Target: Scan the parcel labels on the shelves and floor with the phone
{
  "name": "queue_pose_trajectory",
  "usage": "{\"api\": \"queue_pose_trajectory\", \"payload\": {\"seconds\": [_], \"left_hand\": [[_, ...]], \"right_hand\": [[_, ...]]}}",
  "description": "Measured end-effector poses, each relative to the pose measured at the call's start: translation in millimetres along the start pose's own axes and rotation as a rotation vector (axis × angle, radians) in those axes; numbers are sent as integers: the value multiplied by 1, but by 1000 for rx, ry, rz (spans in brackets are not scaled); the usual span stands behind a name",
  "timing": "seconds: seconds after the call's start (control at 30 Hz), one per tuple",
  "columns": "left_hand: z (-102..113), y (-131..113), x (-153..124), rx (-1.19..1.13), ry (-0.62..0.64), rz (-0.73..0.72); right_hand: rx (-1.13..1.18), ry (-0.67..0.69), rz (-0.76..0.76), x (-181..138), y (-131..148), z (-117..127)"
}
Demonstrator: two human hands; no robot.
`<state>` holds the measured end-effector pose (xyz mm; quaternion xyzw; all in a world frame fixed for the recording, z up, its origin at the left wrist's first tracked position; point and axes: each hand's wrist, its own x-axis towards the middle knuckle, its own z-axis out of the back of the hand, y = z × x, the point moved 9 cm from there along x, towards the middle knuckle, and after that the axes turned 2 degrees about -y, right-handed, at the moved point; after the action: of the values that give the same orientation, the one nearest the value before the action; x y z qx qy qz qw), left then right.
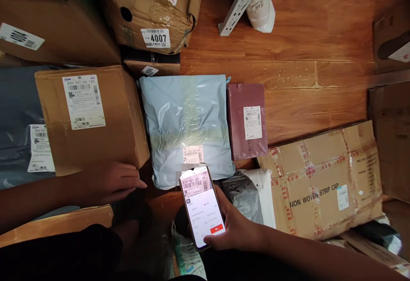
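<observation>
My right hand (235, 232) is wrapped round a smartphone (205, 217), thumb on its lower edge. The phone's screen shows a barcode label above a white panel with a red button. Just beyond its top edge lies a light blue plastic-wrapped parcel (188, 110), whose shipping label (193, 154) is brightly lit. My left hand (117, 180) holds nothing, its fingers stretched out beside the lower corner of a brown cardboard box (128, 114) with a white label. I cannot tell whether the fingers touch the box. A maroon box (246, 123) stands right of the blue parcel.
A long carton (320, 182) marked NON WOVEN STRIP CAP lies at right, near a grey plastic parcel (243, 191). At the top is a taped package (150, 12) labelled 4007. A white perforated metal post (241, 5) stands on the wooden floor (307, 50). More cartons line the right edge.
</observation>
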<state>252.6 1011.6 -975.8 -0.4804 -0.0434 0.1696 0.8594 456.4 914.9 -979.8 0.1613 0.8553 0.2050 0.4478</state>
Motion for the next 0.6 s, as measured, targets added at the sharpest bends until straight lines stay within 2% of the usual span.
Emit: {"api": "queue_pose_trajectory", "payload": {"seconds": [0.3,0.5,0.57,0.6], "left_hand": [[-5,-1,-3,6,19,-16],[-1,-2,-2,-21,9,-1],[-11,-3,-3,-138,68,88],[-24,0,-5,-237,131,199]], "right_hand": [[29,0,-8,0,4,-1],[32,-18,-16,-1,0,2],[42,-33,11,-1,0,6],[46,-42,32,-1,1,9]]}}
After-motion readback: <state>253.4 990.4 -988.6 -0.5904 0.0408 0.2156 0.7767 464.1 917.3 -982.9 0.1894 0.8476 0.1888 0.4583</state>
